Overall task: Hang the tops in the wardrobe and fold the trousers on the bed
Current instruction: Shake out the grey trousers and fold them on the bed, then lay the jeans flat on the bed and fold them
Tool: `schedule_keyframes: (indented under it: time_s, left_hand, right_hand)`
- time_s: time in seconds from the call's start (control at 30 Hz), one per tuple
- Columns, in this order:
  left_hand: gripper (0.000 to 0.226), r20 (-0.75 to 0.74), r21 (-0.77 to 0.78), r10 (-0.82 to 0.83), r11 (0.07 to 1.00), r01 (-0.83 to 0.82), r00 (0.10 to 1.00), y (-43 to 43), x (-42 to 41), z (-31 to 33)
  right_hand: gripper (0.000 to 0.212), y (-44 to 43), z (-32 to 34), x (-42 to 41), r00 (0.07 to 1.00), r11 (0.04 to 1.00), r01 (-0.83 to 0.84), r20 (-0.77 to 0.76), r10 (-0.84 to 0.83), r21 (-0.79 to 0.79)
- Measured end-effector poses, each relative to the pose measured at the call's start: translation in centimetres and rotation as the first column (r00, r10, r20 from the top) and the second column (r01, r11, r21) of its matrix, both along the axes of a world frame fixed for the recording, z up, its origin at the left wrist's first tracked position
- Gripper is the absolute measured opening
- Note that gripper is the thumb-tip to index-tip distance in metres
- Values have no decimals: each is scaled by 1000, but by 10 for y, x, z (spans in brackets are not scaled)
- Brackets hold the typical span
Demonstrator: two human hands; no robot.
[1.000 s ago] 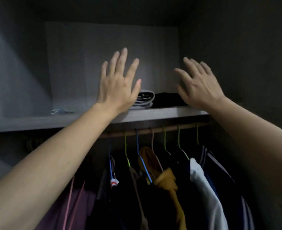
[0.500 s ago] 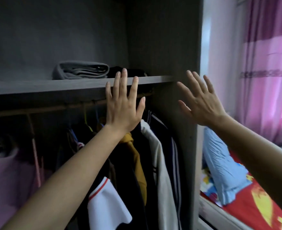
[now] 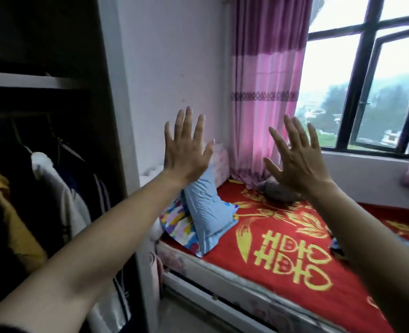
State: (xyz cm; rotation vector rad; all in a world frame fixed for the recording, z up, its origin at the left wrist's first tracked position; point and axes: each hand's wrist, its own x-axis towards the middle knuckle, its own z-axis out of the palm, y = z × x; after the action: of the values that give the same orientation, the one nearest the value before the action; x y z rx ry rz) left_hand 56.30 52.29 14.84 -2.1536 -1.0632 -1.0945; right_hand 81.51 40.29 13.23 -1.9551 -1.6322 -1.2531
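the bed (image 3: 222, 260) fills the right and lower part of our view, covered in red cloth with gold figures. the wardrobe (image 3: 117, 116) stands open at the left, its side panel just beside the bed's head end. a window (image 3: 367, 80) with dark frames sits at the upper right. a pink curtain (image 3: 266, 92) hangs between it and the wall, its hem reaching the bed.

inside the wardrobe the tops (image 3: 61, 188) hang under a shelf (image 3: 30, 79): a mustard one at the far left, a white one beside it, then dark striped ones nearest the panel. a blue pillow (image 3: 206, 212) leans at the head of the bed.

we hold both arms out. our left hand (image 3: 186, 155) is raised before the wall, fingers straight and spread, grasping nothing. our right hand (image 3: 297, 164) is up before the curtain in the same way, released and touching nothing. a small grey bundle (image 3: 280, 191) lies on the bed at the curtain's foot, partly behind the right hand; we cannot tell whether it is trousers.
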Motion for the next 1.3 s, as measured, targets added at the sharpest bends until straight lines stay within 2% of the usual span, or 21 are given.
schedule_keyframes:
  time_s: [0.17,0.27,0.37,0.57,0.67,0.9,1.13,1.3]
  left_hand:
    - [69,-54,-84,-133,988,129,990,-6,132,-25]
    - [68,-53,-73,-217,974,213,975,-2,196,-31]
    - [69,-37,-91,-284,956,280,958,10,253,-42]
    - [74,-32,-147,-396,910,388,918,62,359,-96]
    - [73,-34,-190,-457,876,443,889,93,409,-134]
    - [74,-181,-381,-596,776,503,782,141,535,-211]
    - [75,-280,-520,-714,675,524,642,126,649,-280]
    - [75,-292,-612,-770,607,508,568,103,730,-321]
  right_hand:
    - [83,-51,-16,111,990,992,125,-67,-127,-36]
    - [85,-62,-24,162,978,982,183,-92,-188,-51]
    - [85,-57,-40,205,965,971,233,-108,-238,-56]
    - [82,-18,-99,296,940,930,324,-53,-337,-171]
    - [82,0,-130,344,912,895,377,-73,-404,-239]
    - [84,-10,-193,439,751,764,529,-214,-624,-370]
    - [86,-64,-262,511,525,609,624,-315,-791,-489]
    - [85,-86,-305,576,434,573,619,-374,-819,-537]
